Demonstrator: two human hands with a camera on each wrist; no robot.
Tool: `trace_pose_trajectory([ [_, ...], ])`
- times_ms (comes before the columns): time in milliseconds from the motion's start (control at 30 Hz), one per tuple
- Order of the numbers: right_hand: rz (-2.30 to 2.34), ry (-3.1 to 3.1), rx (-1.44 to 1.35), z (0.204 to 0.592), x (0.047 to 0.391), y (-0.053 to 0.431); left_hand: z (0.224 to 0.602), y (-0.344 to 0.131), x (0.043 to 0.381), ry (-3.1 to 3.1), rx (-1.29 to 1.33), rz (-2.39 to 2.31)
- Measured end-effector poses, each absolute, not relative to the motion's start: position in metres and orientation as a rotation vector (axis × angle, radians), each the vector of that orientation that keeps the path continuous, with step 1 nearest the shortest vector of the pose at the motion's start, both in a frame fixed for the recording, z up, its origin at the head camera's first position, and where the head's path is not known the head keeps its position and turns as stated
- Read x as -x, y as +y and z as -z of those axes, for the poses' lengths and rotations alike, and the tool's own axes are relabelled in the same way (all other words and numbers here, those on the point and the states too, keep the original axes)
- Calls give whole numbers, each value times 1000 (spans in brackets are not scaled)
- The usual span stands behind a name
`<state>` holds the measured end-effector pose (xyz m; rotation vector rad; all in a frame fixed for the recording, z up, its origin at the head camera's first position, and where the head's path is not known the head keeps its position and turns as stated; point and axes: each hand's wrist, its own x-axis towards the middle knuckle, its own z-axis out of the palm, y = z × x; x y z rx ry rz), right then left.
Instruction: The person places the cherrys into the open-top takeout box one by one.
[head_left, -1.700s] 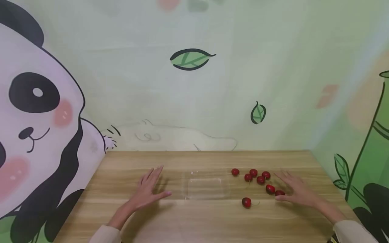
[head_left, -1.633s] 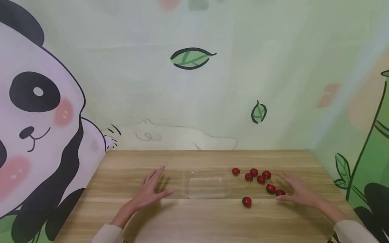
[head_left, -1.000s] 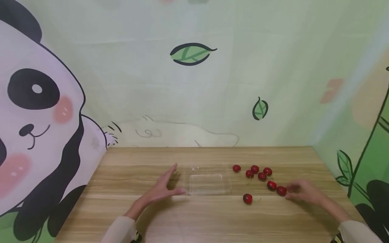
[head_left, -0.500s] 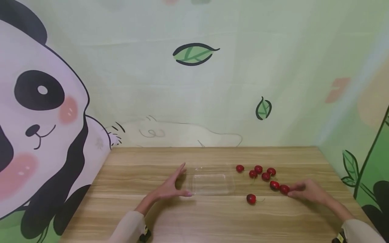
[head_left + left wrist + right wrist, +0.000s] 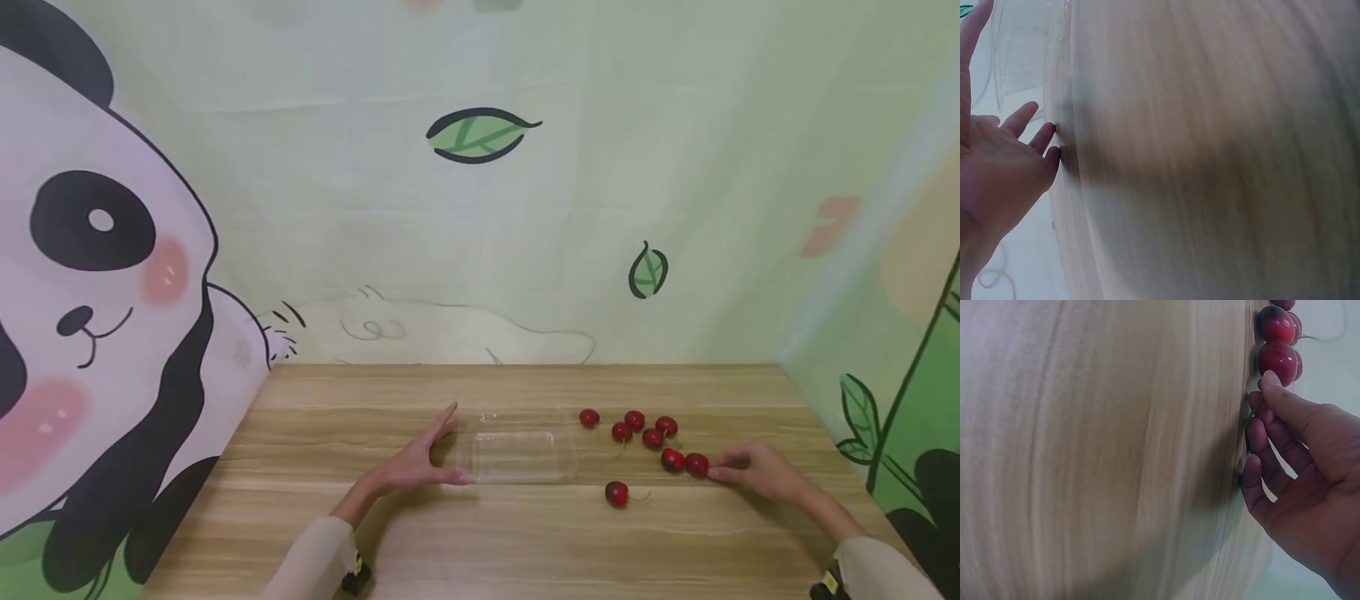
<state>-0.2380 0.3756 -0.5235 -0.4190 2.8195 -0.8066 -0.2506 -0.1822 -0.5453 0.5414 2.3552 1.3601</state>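
Note:
A clear plastic tray (image 5: 517, 457) lies on the table. My left hand (image 5: 411, 468) is at the tray's left side, thumb and fingers spread; whether they touch it I cannot tell. In the left wrist view the left hand (image 5: 1007, 150) has its palm facing the camera, near the tray's see-through wall (image 5: 1022, 47). My right hand (image 5: 761, 473) pinches the rightmost cherry (image 5: 697, 464) by its stem, as the right wrist view shows at the thumb and forefinger. That cherry (image 5: 1277, 361) is still low at the tabletop, beside another dark red cherry (image 5: 1276, 324).
Several more cherries (image 5: 652, 437) are scattered right of the tray. One single cherry (image 5: 617, 493) with a thin stem lies nearer the front. Behind the wooden table (image 5: 480, 542) hangs a cloth printed with a panda (image 5: 180, 400) and leaves.
My left hand has moved right to the tray's side. The right hand's spread fingers have closed on the stem of the rightmost cherry, which has shifted slightly toward its neighbour.

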Motion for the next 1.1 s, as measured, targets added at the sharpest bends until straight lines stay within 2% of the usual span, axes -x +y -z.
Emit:
trace_pose_trajectory([
  [200, 829, 2821, 401, 522, 242, 376, 544, -182, 250, 2338, -569, -1352],
  [433, 849, 2890, 544, 513, 243, 366, 544, -182, 250, 2356, -589, -1335],
  [700, 919, 2842, 660, 496, 254, 336, 543, -184, 250, 2358, -602, -1301],
  [1100, 1004, 2659, 693, 473, 267, 278, 545, -179, 253, 2338, -598, -1301],
])
